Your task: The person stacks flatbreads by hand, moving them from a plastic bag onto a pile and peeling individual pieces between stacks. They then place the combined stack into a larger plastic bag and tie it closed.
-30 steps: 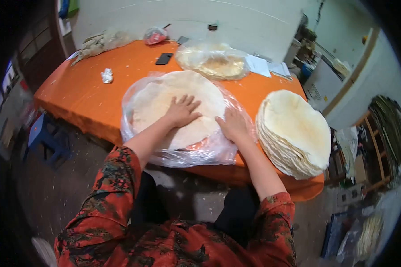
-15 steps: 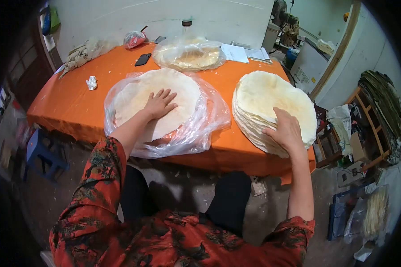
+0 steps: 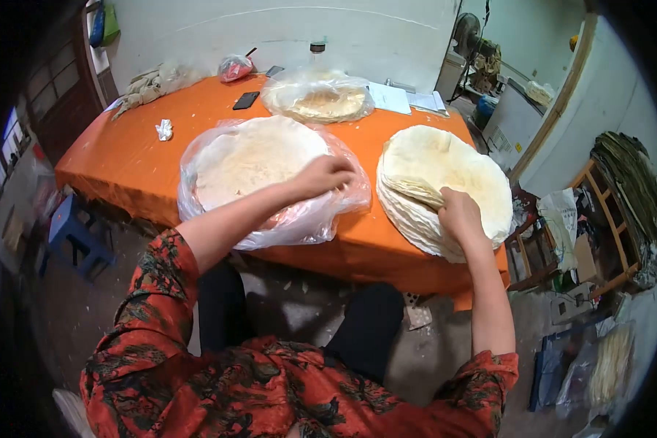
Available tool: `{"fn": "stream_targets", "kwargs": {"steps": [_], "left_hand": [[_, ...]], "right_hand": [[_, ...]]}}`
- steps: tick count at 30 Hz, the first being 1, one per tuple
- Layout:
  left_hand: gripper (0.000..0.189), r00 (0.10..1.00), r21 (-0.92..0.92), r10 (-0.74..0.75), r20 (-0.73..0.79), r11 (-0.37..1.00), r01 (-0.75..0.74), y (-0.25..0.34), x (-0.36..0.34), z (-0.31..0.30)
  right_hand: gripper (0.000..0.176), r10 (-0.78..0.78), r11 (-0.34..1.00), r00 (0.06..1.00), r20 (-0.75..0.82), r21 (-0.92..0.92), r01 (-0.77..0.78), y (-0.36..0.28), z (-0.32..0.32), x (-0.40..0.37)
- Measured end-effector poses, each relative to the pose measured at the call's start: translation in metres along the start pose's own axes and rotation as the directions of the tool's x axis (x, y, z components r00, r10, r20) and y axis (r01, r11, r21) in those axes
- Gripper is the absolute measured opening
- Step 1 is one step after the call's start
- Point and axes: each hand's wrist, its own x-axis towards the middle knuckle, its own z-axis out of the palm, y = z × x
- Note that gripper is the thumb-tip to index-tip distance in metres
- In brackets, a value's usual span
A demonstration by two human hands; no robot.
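Your right hand (image 3: 461, 212) is clamped on the near-left edge of the stack (image 3: 460, 157), its top layer bent up in your grip. The stack sits near the front, on the right of the orange table (image 3: 124, 157): round, thin, cream-coloured sheets with wavy, uneven edges and a faintly yellow middle. Your left hand (image 3: 331, 175) hangs over the clear plastic bag (image 3: 288, 235), fingers bent; you cannot tell whether the fingertips meet. Paler round sheets (image 3: 252, 155) lie in the bag, your left forearm crossing in front of them. Behind are a dark phone (image 3: 246, 100), a bagged bundle (image 3: 321, 106) and white papers (image 3: 390, 98); any writing on these is too small to read.
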Motion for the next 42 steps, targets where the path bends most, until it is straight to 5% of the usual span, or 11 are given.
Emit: {"fn": "stream_targets", "kwargs": {"steps": [5,11,16,18,21,24,26,28,30,34,42], "left_hand": [[0.046,0.938,-0.580,-0.206,0.278,0.742,0.335,0.040,0.007,0.057],[0.088,0.873,-0.914,-0.270,0.406,-0.119,0.389,0.074,0.060,0.068],[0.074,0.925,-0.927,0.124,0.358,-0.074,0.369,0.049,0.087,0.083],[0.057,0.954,-0.945,-0.186,0.235,0.188,0.269,0.036,0.097,0.102],[0.054,0.927,-0.940,-0.273,0.259,0.149,0.307,0.045,0.097,0.101],[0.051,0.921,-0.954,-0.309,0.238,0.101,0.281,0.078,0.101,0.097],[0.051,0.933,-0.961,-0.275,0.231,0.083,0.263,0.086,0.107,0.102],[0.049,0.898,-0.966,-0.383,0.217,0.051,0.255,0.105,0.103,0.104],[0.049,0.923,-0.970,-0.336,0.186,0.089,0.227,0.121,0.075,0.106],[0.054,0.943,-0.950,-0.322,0.089,0.257,0.177,0.119,0.002,0.101],[0.056,0.904,-0.943,-0.366,0.218,0.159,0.292,0.083,-0.032,0.074]], "right_hand": [[0.018,0.033,0.987,0.986,-0.163,0.160,-0.006,0.033,-0.030,0.038],[0.019,-0.004,0.984,0.971,-0.239,0.174,0.047,0.052,-0.080,0.042],[0.026,-0.156,0.987,0.941,-0.302,-0.019,0.157,0.024,-0.041,-0.023],[0.028,-0.174,0.979,0.912,-0.371,0.031,0.200,0.013,-0.024,-0.054],[0.023,-0.325,0.934,0.736,-0.593,-0.081,0.347,0.002,-0.031,-0.098],[0.027,0.036,0.997,0.728,-0.685,0.077,0.023,0.013,-0.009,-0.158],[0.033,0.605,0.137,0.787,0.119,0.959,-0.250,0.043,0.031,-0.180],[0.059,0.399,-0.449,0.824,0.401,0.870,-0.206,0.044,0.037,-0.183],[0.067,0.344,-0.665,0.858,0.382,0.744,-0.065,0.054,0.043,-0.180],[0.074,0.570,-0.581,0.803,0.175,0.776,0.244,0.054,0.025,-0.167],[0.067,0.323,-0.556,0.881,0.345,0.823,-0.118,0.129,0.021,-0.136]]}}
